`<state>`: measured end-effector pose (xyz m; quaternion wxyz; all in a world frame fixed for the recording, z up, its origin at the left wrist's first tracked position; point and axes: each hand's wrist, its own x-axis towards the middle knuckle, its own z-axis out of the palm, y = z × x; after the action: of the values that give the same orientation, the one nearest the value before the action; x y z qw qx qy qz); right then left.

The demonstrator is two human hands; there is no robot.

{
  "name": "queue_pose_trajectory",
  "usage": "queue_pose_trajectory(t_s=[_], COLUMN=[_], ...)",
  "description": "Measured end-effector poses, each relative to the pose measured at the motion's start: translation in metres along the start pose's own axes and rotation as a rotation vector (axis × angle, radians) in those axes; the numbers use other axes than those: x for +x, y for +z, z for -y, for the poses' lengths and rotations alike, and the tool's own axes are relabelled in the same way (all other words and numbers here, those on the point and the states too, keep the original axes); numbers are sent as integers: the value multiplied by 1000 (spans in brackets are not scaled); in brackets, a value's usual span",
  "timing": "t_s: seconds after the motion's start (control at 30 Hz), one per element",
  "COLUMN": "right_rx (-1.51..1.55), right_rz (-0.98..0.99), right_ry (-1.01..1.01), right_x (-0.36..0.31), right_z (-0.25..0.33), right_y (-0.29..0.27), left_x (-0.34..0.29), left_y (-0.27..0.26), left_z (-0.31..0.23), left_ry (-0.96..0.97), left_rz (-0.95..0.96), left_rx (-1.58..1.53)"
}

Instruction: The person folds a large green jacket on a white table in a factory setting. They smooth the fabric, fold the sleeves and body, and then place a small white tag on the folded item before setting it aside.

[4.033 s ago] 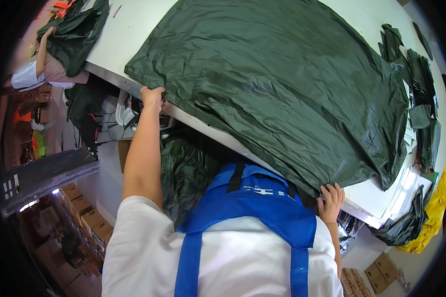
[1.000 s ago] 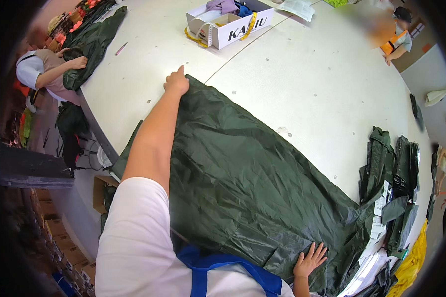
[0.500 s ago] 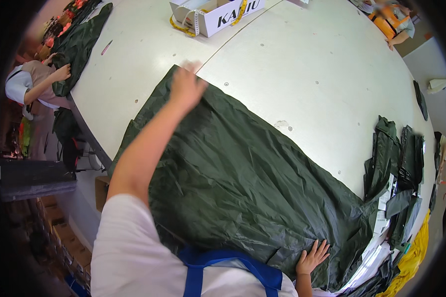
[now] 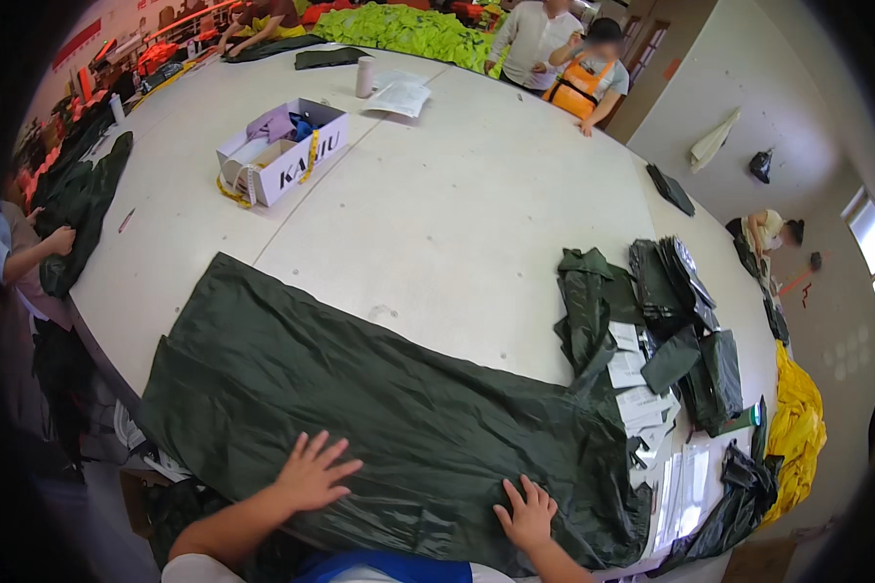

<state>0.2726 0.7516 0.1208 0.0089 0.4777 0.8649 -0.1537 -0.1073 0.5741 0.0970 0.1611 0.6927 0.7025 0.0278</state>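
A large dark green sheet of thin, shiny fabric (image 4: pixel 360 389) lies spread across the near part of the table, with creases running along it. My left hand (image 4: pixel 311 473) rests flat on its near left half, fingers spread. Further right, my right hand (image 4: pixel 529 515) also lies on the fabric with the fingers apart. Neither hand grips anything. At its right end the fabric bunches up next to a heap of dark green folded pieces (image 4: pixel 585 306) and white printed papers (image 4: pixel 627 369).
On the white table (image 4: pixel 437 233) stand a white box (image 4: pixel 311 160) with a yellow measuring tape (image 4: pixel 309 160) and a pale bottle (image 4: pixel 365 78). Dark plastic packets (image 4: pixel 663 282) and yellow fabric (image 4: pixel 797 437) lie at the right. Co-workers stand around the far and left edges.
My left hand has come back from the fabric's far corner to its near side. My right hand stays on the fabric. The view has tilted up, showing more of the room.
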Motion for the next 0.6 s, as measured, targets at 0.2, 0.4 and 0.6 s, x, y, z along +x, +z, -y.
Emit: queue_pose_trajectory(t_s=[0.2,0.4,0.6], right_rx=[327,446,1050], right_rz=[-433,-564,-53], right_ry=[-135,218,514], right_x=[116,286,369], right_z=[-84,-231,-192], right_y=[-83,-101,-109], left_x=[15,167,276], left_y=[-40,-36,9], left_z=[-34,-179,-266], left_ry=[-2,409,519], left_rz=[-172,-226,-323], left_rx=[-88,-407,-452])
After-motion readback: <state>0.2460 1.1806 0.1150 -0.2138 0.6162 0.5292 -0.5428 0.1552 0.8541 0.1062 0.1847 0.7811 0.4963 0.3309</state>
